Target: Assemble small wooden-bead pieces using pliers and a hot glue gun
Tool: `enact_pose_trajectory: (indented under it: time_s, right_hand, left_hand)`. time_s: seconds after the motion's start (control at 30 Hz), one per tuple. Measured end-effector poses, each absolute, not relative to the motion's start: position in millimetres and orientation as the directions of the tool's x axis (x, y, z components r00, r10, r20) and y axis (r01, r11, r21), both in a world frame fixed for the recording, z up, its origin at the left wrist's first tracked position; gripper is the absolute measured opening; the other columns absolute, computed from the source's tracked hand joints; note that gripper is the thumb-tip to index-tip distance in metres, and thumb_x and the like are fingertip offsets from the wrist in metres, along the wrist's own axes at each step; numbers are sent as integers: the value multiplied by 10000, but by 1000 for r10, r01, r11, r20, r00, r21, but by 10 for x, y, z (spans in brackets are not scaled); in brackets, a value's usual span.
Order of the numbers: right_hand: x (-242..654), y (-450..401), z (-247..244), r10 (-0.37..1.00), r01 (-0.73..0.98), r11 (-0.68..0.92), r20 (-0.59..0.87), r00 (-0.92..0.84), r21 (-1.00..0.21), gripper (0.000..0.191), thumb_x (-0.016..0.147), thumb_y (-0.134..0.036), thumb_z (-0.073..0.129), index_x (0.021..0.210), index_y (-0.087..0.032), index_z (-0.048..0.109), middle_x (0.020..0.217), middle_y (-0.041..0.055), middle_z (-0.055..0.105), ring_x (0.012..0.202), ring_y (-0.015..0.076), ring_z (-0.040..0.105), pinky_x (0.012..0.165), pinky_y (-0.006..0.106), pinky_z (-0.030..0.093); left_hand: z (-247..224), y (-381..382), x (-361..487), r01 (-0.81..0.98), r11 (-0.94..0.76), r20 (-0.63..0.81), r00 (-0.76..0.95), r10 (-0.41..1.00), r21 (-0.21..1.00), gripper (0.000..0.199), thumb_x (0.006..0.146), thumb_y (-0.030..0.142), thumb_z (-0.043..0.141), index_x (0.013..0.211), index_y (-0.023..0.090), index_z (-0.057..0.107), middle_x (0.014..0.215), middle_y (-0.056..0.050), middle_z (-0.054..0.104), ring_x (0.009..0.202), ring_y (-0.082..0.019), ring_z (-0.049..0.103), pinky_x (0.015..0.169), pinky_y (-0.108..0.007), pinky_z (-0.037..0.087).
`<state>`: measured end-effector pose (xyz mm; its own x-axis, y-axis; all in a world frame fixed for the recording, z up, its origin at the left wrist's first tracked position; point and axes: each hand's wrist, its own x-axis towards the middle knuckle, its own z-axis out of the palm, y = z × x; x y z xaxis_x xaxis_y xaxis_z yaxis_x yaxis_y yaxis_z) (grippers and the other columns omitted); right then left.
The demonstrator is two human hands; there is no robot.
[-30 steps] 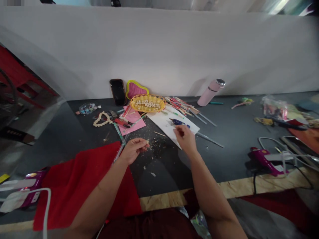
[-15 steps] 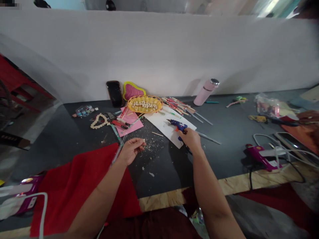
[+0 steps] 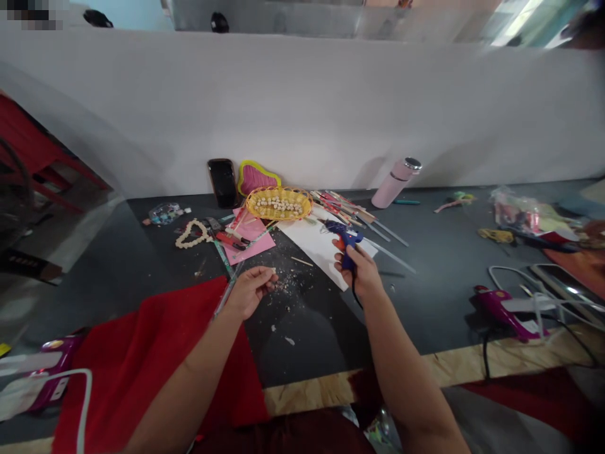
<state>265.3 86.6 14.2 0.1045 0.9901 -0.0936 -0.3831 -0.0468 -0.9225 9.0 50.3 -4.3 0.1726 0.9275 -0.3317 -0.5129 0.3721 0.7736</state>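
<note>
A blue glue gun (image 3: 348, 244) is gripped in my right hand (image 3: 362, 268), its nozzle pointing up and left over a white sheet (image 3: 326, 258). My left hand (image 3: 253, 290) pinches a small pale piece (image 3: 273, 270) between thumb and fingertips, above scattered crumbs on the dark table. Behind the hands, a yellow woven basket (image 3: 278, 203) holds several small whitish pieces. A thin stick (image 3: 301, 261) lies between my hands. To the left, a beaded outline shape (image 3: 193, 234) rests near red-handled tools (image 3: 231, 238) on pink paper (image 3: 255, 244).
A phone (image 3: 222, 183) and a yellow-edged pink shape (image 3: 259, 178) lean against the wall. Beyond the sheet are sticks (image 3: 340, 208) and a pink bottle (image 3: 396, 183). Red cloth (image 3: 155, 340) covers the front left. Purple devices (image 3: 510, 313) with cables stand at both sides.
My right hand has lifted the glue gun off the white sheet, with its fingers now wrapped round the handle. My left hand keeps its pinch in nearly the same place. The view has tilted slightly.
</note>
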Motion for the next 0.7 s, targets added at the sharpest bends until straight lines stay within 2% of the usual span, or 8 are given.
enact_pose_trajectory:
  time_s: [0.2,0.37,0.53,0.7]
  right_hand:
    - [2433,729,113,993,-194,-28,-4,-122,-981,275,791,-404,587,998,-234,524,710,-13,593,555,106,506,492,225,435]
    - [2311,625,137,947,-97,62,89,-310,-993,281,841,-468,506,983,-226,486,895,30,577,574,95,463,553,254,428]
    - [2244,589,127,890,-51,66,82,-448,-997,299,868,-469,471,1021,-213,453,837,27,551,571,94,428,546,253,402]
    - [2238,583,79,878,-50,78,92,-469,-996,280,873,-468,465,1005,-221,448,858,22,536,588,96,427,550,251,393]
  left_hand:
    - [-27,546,60,-596,333,-344,100,934,731,191,638,252,756,742,132,651,697,-23,651,573,-59,533,626,-215,482]
    - [23,550,36,-628,313,-354,63,933,712,204,621,249,766,741,133,648,699,-22,651,570,-57,527,631,-222,493]
    - [45,539,35,-643,320,-365,67,928,696,205,606,233,774,714,129,634,686,-22,644,565,-59,524,615,-218,494]
    - [36,535,38,-645,315,-353,75,933,696,182,627,228,760,712,132,631,681,-22,637,566,-60,519,618,-219,490]
